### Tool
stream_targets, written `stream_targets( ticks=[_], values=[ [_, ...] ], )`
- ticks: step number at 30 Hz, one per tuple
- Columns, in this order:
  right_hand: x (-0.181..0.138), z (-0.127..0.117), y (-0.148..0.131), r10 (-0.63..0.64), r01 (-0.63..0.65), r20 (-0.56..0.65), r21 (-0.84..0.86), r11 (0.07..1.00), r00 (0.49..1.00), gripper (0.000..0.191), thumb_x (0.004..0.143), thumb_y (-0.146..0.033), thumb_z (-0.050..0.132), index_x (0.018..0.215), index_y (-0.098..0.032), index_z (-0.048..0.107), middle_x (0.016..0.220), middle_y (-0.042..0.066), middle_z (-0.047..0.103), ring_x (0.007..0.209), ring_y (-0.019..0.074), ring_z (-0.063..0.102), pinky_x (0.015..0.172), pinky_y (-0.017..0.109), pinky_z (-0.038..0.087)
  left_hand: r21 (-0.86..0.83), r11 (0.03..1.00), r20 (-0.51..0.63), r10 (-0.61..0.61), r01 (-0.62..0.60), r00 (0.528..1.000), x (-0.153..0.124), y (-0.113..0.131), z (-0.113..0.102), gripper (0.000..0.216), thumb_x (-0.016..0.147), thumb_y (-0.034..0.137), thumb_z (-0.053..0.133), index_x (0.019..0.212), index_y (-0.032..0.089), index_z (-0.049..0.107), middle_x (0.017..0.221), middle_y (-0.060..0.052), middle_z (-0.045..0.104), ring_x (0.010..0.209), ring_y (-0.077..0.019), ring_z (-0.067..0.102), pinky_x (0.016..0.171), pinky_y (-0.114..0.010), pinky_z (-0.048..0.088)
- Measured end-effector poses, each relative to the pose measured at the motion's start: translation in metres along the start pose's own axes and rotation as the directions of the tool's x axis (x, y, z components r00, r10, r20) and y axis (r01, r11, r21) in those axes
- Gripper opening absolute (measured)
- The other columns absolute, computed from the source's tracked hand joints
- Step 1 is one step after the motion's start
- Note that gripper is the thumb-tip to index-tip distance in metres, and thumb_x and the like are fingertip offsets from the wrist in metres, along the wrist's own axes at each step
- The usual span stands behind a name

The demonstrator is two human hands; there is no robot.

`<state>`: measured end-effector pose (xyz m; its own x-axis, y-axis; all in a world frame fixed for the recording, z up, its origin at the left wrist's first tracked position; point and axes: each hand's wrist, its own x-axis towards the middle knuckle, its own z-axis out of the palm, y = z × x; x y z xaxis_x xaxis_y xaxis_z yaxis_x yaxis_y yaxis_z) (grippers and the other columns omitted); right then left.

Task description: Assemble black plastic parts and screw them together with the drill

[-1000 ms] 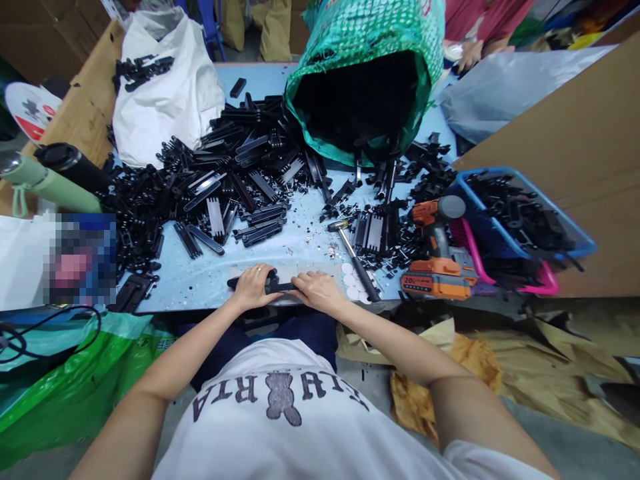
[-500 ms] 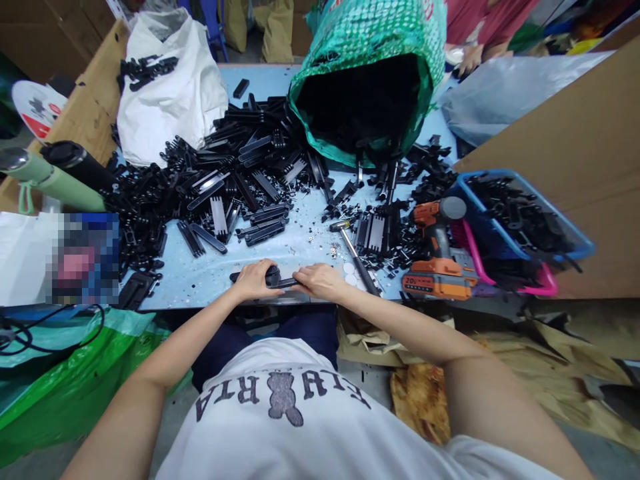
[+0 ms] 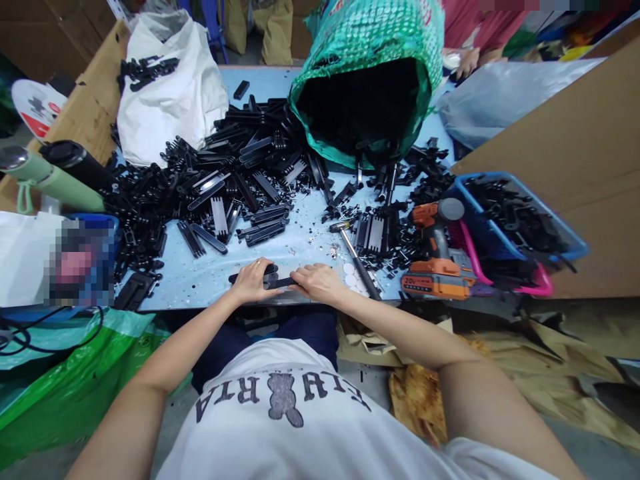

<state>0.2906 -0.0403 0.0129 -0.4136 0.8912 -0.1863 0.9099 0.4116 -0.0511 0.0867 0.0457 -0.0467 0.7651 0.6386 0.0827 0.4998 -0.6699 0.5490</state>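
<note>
At the front edge of the light blue table [image 3: 310, 250], my left hand [image 3: 251, 280] is closed on a black plastic part [image 3: 273, 270], part of which sticks out past the fingers. My right hand [image 3: 316, 280] pinches the right end of a flat black bar [image 3: 281, 283] that stretches between both hands. Fingers hide where the bar meets the part. Just right of my right hand lies a hammer [image 3: 357, 259] near some white discs [image 3: 349, 269]. Slim black pieces [image 3: 265, 231] rest a little beyond my hands.
A large heap of black parts [image 3: 220, 153] covers the left and back. An open green woven bag [image 3: 303, 100] stands behind. On the right are an orange cordless drill [image 3: 435, 280] and a blue basket [image 3: 550, 230] of parts. Another person's hand [image 3: 467, 63] shows at back right.
The black bar between my hands has turned and shows more of its flat face now. Both hands have shifted only slightly, keeping their hold.
</note>
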Motion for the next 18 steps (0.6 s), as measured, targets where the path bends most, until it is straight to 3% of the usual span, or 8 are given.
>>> stream_targets(
  ticks=[5,9,11,13,16,18],
  values=[
    [-0.003,-0.004,-0.001,-0.003,0.002,-0.03,-0.037,0.999,1.0,0.04,0.096,-0.041,0.028,0.097,-0.013,0.056,0.086,0.011,0.059,0.08,0.017,0.054,0.066,0.028,0.028,-0.012,1.0,-0.029,0.022,-0.022,0.999,-0.003,0.001,0.0,0.068,0.066,0.061,0.062,0.114,0.016,0.045,0.109,-0.011,0.056,0.106,-0.0255,0.053,0.088,-0.036,0.042],
    [0.001,-0.006,0.011,-0.044,0.043,0.036,0.025,0.999,0.998,0.046,0.095,-0.05,0.027,0.097,-0.014,0.056,0.088,0.008,0.06,0.075,0.0164,0.057,0.06,0.026,0.027,-0.067,0.996,0.214,-0.041,0.056,0.976,0.015,0.0,-0.011,0.071,0.06,0.067,0.063,0.111,0.019,0.05,0.104,-0.006,0.059,0.095,-0.0241,0.057,0.082,-0.035,0.044],
    [0.005,-0.003,0.017,-0.01,0.006,0.059,0.067,0.998,0.998,0.048,0.094,-0.053,0.026,0.099,-0.015,0.055,0.092,0.007,0.061,0.075,0.0166,0.058,0.058,0.026,0.026,-0.104,0.993,0.357,-0.011,0.052,0.934,0.031,-0.005,-0.017,0.067,0.059,0.067,0.064,0.106,0.019,0.056,0.101,-0.005,0.06,0.095,-0.0236,0.056,0.083,-0.034,0.044],
    [0.01,0.005,0.022,0.034,-0.042,0.076,0.103,0.994,0.996,0.048,0.094,-0.054,0.026,0.1,-0.016,0.053,0.095,0.006,0.062,0.076,0.017,0.059,0.057,0.025,0.025,-0.134,0.991,0.42,0.05,0.007,0.906,0.048,-0.013,-0.024,0.059,0.065,0.063,0.061,0.103,0.018,0.06,0.104,-0.007,0.059,0.103,-0.0241,0.052,0.09,-0.035,0.041],
    [0.018,0.021,0.03,0.077,-0.093,0.1,0.167,0.982,0.992,0.046,0.094,-0.052,0.025,0.098,-0.016,0.052,0.095,0.006,0.063,0.076,0.0174,0.06,0.059,0.025,0.026,-0.144,0.989,0.321,0.025,0.023,0.947,0.059,-0.024,-0.038,0.05,0.084,0.053,0.043,0.114,0.015,0.056,0.114,-0.009,0.056,0.111,-0.0224,0.048,0.098,-0.037,0.035],
    [0.023,0.031,0.036,0.081,-0.1,0.098,0.212,0.972,0.992,0.044,0.095,-0.05,0.023,0.098,-0.016,0.052,0.094,0.006,0.063,0.077,0.0175,0.06,0.06,0.025,0.027,-0.147,0.988,0.118,-0.03,0.047,0.993,0.053,-0.024,-0.046,0.045,0.089,0.047,0.036,0.115,0.015,0.054,0.113,-0.009,0.056,0.108,-0.0199,0.05,0.096,-0.037,0.038]
  ],
)
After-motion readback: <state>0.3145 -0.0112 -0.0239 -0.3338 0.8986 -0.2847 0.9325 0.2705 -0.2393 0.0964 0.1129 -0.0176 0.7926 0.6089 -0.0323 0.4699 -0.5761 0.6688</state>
